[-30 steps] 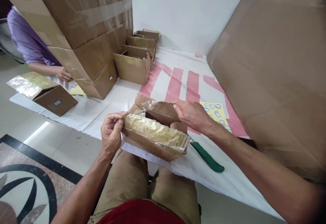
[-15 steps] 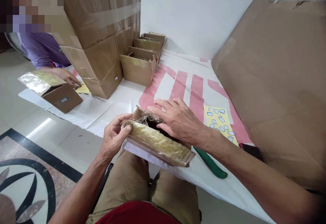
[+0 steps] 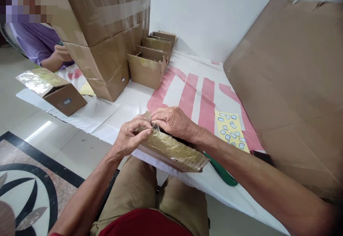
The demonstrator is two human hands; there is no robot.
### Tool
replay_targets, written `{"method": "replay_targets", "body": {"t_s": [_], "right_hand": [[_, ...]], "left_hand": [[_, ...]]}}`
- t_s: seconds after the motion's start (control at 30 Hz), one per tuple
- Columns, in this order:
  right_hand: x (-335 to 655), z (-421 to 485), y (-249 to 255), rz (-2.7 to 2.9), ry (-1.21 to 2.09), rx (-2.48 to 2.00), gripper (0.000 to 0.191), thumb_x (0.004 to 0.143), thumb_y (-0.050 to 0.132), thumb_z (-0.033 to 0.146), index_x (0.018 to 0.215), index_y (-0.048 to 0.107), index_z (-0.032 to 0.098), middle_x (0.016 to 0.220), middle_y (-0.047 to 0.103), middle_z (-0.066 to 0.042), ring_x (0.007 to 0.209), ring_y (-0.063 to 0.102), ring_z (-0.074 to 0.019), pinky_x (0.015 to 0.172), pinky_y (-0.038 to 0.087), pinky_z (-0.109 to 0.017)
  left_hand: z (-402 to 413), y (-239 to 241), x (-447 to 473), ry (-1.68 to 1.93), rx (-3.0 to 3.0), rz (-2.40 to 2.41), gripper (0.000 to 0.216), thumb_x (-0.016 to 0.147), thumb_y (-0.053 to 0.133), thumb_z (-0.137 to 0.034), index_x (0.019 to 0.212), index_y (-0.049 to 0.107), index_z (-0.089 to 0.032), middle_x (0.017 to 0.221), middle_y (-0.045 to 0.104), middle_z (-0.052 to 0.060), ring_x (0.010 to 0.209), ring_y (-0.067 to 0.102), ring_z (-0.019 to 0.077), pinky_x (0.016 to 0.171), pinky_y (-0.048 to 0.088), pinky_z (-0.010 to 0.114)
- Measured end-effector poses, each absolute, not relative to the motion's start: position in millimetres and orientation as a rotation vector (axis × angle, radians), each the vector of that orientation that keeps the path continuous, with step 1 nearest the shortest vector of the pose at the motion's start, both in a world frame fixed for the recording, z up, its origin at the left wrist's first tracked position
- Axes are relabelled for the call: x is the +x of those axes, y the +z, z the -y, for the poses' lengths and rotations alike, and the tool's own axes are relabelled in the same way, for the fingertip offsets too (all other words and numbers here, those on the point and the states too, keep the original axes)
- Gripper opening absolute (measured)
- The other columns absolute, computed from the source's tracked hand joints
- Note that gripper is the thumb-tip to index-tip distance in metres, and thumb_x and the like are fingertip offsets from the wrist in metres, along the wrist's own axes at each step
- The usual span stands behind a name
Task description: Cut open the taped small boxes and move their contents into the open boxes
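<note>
A small cardboard box [image 3: 174, 153], its near flap covered in clear tape, rests on the edge of the white sheet above my knees. My left hand [image 3: 131, 136] pinches the box's left corner with thumb and fingers closed. My right hand [image 3: 174, 123] lies over the top of the box, fingers curled down, and meets the left hand at a crinkled bit of clear tape [image 3: 155, 126]. A green-handled tool [image 3: 221, 171] lies on the sheet just right of the box, partly hidden by my right forearm.
A white sheet with red stripes [image 3: 197, 93] covers the floor. Stacked large cartons [image 3: 104, 32] stand at left, a row of small open boxes [image 3: 148, 68] behind. A yellow label sheet [image 3: 232, 130] lies right. Flat cardboard [image 3: 289, 85] leans at right. A person in purple [image 3: 40, 46] works beside a taped box [image 3: 53, 91].
My right hand let go of the raised far flap, pressed it down over the box, then curled toward my left hand at the left corner. The other person's hand lifted from the sheet.
</note>
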State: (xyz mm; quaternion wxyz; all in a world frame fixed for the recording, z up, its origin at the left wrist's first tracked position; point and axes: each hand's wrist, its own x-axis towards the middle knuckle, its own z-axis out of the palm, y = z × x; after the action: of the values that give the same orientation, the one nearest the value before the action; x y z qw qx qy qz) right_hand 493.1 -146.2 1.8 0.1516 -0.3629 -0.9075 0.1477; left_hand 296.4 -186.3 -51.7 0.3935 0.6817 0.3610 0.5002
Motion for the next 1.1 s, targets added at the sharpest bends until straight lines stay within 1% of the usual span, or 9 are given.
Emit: {"method": "replay_targets", "body": {"t_s": [0.23,0.33,0.43,0.57,0.67,0.8,0.93,1.03,1.1], "right_hand": [[495.8,147.4,3.5,2.454,0.487,-1.139,0.021,0.095,0.062,0.015,0.092,0.083,0.020,0.112,0.080,-0.006,0.109,0.072,-0.0226,0.096,0.052,-0.034],[519.7,148.0,19.8,2.374,0.745,-1.003,0.013,0.088,0.070,0.020,0.091,0.082,0.022,0.110,0.080,-0.004,0.107,0.073,-0.0215,0.100,0.053,-0.036],[554.2,159.2,31.9,2.218,0.738,-1.063,0.013,0.089,0.067,0.025,0.083,0.078,0.021,0.103,0.081,-0.005,0.103,0.074,-0.0224,0.099,0.055,-0.039],[584.8,186.6,30.4,2.106,0.659,-1.176,0.015,0.091,0.064,0.031,0.087,0.076,0.023,0.102,0.081,-0.006,0.100,0.075,-0.0235,0.095,0.057,-0.040],[578.9,197.5,26.6,2.229,0.600,-1.158,0.017,0.091,0.066,0.030,0.101,0.076,0.022,0.117,0.079,-0.007,0.111,0.073,-0.0243,0.101,0.054,-0.040],[547.1,191.2,31.0,2.548,0.416,-1.344,0.046,0.085,0.077,0.031,0.128,0.069,0.017,0.127,0.076,-0.012,0.118,0.068,-0.0308,0.099,0.051,-0.043],[525.3,183.1,32.2,2.681,0.228,-1.599,0.021,0.097,0.061,0.024,0.111,0.075,0.017,0.117,0.078,-0.012,0.108,0.071,-0.0289,0.085,0.048,-0.036],[522.1,182.5,28.0,2.608,0.160,-1.698,0.030,0.102,0.048,0.018,0.107,0.077,0.018,0.114,0.079,-0.011,0.105,0.072,-0.0261,0.079,0.045,-0.034],[522.9,182.9,25.6,2.569,0.122,-1.763,0.031,0.103,0.046,0.017,0.108,0.077,0.016,0.113,0.079,-0.011,0.103,0.073,-0.0262,0.075,0.044,-0.034]], "left_hand": [[182.5,-59.2,297.7,1.339,1.755,-0.902,0.043,0.089,0.071,-0.064,0.076,0.072,-0.023,0.080,0.071,0.009,0.086,0.067,0.0253,0.092,0.055,0.044],[182.6,-56.4,294.3,1.284,1.758,-0.903,0.042,0.089,0.071,-0.064,0.077,0.073,-0.023,0.088,0.075,0.012,0.094,0.070,0.0273,0.095,0.055,0.045],[181.9,-51.2,287.3,1.186,1.751,-0.881,0.037,0.088,0.075,-0.058,0.078,0.075,-0.022,0.100,0.079,0.014,0.101,0.072,0.0287,0.097,0.056,0.046],[182.3,-39.8,280.1,1.046,1.734,-0.898,0.026,0.084,0.080,-0.046,0.076,0.075,-0.022,0.109,0.079,0.015,0.105,0.074,0.0297,0.080,0.059,0.038],[185.9,-26.2,281.7,1.005,1.747,-0.934,0.019,0.083,0.079,-0.038,0.076,0.073,-0.022,0.097,0.079,0.012,0.095,0.075,0.0263,0.071,0.058,0.032],[193.3,-8.3,291.6,1.013,1.759,-1.031,0.016,0.078,0.080,-0.034,0.085,0.073,-0.022,0.078,0.075,0.004,0.070,0.070,0.0185,0.061,0.054,0.027],[200.6,-2.9,304.1,1.028,1.711,-1.153,0.022,0.078,0.079,-0.040,0.082,0.073,-0.019,0.071,0.071,0.002,0.061,0.063,0.0150,0.053,0.047,0.024],[205.0,-7.0,308.7,1.002,1.760,-1.235,0.022,0.082,0.074,-0.037,0.070,0.070,-0.019,0.063,0.066,0.000,0.054,0.055,0.0122,0.049,0.041,0.023],[207.1,-12.7,307.4,1.057,1.835,-1.160,0.019,0.084,0.073,-0.030,0.068,0.069,-0.019,0.067,0.069,0.001,0.061,0.061,0.0145,0.057,0.047,0.026]]}}
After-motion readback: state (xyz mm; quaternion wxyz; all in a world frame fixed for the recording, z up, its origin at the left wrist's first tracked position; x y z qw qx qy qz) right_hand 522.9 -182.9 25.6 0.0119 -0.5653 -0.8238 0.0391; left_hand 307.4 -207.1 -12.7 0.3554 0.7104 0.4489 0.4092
